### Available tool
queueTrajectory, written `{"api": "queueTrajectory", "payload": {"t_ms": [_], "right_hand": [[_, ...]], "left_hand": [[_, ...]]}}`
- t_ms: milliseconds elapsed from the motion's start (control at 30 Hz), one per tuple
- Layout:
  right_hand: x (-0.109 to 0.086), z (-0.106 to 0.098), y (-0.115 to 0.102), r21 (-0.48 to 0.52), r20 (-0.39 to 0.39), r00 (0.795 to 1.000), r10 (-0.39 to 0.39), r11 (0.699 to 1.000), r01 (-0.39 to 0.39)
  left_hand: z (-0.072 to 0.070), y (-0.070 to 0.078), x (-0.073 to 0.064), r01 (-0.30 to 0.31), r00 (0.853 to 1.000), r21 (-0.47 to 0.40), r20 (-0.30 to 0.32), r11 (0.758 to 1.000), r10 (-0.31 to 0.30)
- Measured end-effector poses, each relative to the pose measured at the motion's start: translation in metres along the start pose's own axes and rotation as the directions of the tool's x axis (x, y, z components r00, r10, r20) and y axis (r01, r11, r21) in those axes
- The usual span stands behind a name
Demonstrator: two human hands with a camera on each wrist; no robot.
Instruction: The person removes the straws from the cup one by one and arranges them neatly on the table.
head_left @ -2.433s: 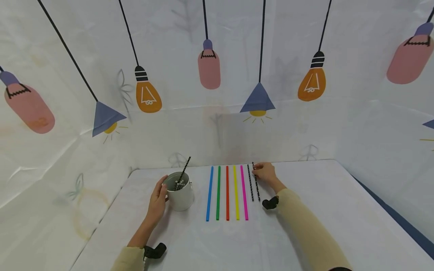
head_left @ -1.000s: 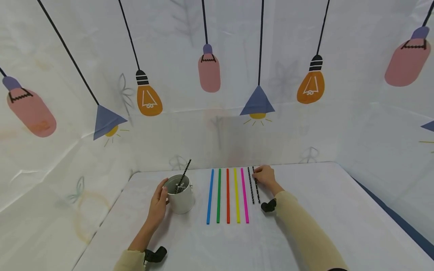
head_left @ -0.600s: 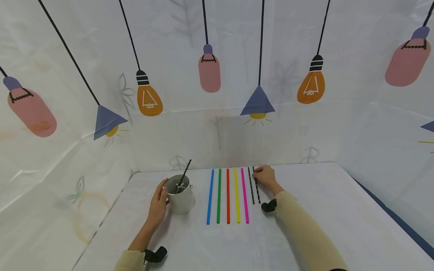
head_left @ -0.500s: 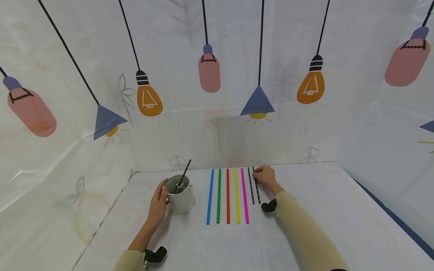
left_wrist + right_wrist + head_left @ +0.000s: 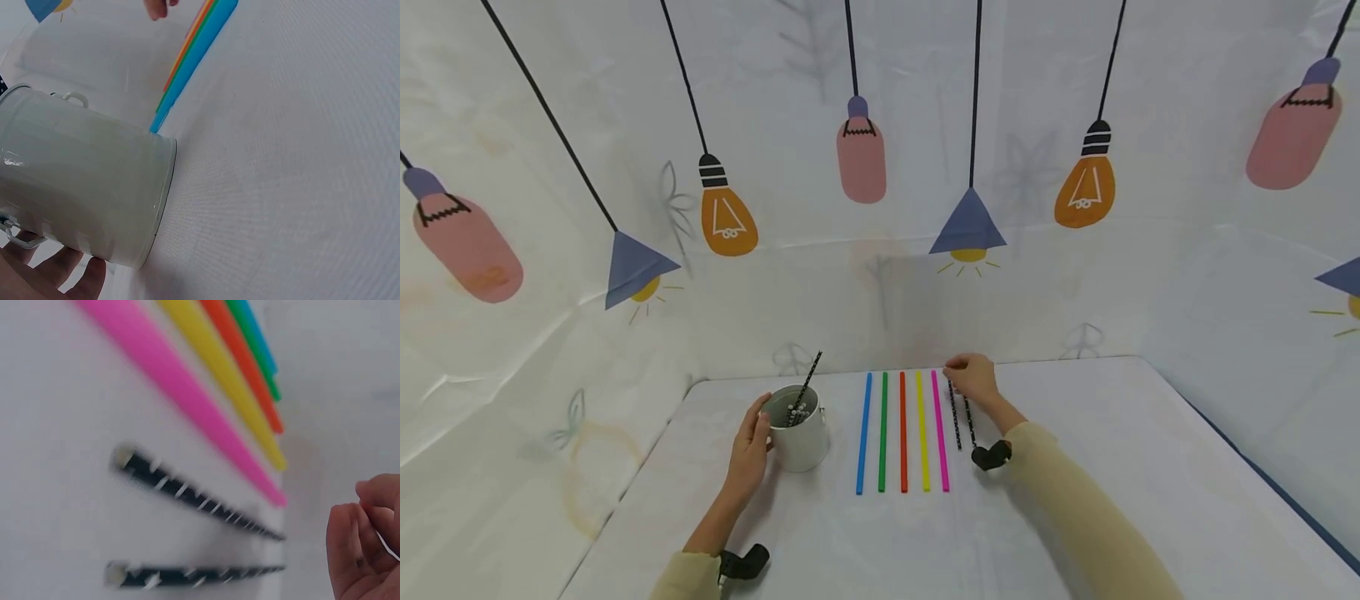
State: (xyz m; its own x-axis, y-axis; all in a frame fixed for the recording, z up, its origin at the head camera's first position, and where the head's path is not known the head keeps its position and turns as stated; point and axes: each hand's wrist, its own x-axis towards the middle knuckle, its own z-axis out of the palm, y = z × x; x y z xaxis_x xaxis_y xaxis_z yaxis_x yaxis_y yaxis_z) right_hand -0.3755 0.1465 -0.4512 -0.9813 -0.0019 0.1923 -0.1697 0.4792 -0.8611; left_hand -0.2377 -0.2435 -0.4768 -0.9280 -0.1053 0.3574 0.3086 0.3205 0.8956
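Observation:
My left hand (image 5: 751, 446) holds the side of a small white metal bucket (image 5: 802, 443), its fingers also curled against the wall in the left wrist view. A black patterned straw (image 5: 810, 375) leans out of the bucket over several shorter-looking ends inside. My right hand (image 5: 973, 379) hovers at the far end of two black patterned straws, the left one (image 5: 955, 421) and the right one (image 5: 971, 425). In the right wrist view, the loosely bent fingers (image 5: 347, 544) are apart from both straws, with nothing between them and the thumb.
Left of the black straws lie a pink straw (image 5: 941, 433), a yellow straw (image 5: 923, 433), a red straw (image 5: 903, 433), a green straw (image 5: 883, 433) and a blue straw (image 5: 864, 433). All lie side by side on the white table (image 5: 850, 550), before a lamp-printed backdrop (image 5: 805, 292).
My right hand has let go of the right black straw and shifted left, to the far end of the left one. My left hand and the bucket stay put.

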Motion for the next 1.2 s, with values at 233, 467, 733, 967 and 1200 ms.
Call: {"api": "queueTrajectory", "payload": {"t_ms": [233,467,733,967,1200], "right_hand": [[-0.013,0.011,-0.054,0.083,0.040,0.985,-0.170,0.983,0.166],[-0.040,0.031,-0.113,0.187,0.143,0.938,-0.316,0.939,0.288],[-0.074,0.064,-0.150,0.174,0.294,0.876,-0.381,0.923,0.343],[-0.090,0.097,-0.152,0.152,0.415,0.814,-0.405,0.914,0.377],[-0.095,0.124,-0.143,0.142,0.372,0.805,-0.462,0.886,0.442]], "left_hand": [[-0.001,0.001,0.001,0.000,1.000,0.003,0.005,1.000,0.000],[-0.002,0.003,0.002,-0.009,1.000,0.012,0.011,1.000,0.009],[-0.001,0.003,-0.001,0.016,1.000,-0.014,0.017,1.000,-0.015],[0.000,0.002,0.000,0.015,1.000,0.001,0.006,1.000,-0.015],[-0.001,0.000,0.001,-0.008,1.000,0.009,0.003,1.000,0.008]]}}
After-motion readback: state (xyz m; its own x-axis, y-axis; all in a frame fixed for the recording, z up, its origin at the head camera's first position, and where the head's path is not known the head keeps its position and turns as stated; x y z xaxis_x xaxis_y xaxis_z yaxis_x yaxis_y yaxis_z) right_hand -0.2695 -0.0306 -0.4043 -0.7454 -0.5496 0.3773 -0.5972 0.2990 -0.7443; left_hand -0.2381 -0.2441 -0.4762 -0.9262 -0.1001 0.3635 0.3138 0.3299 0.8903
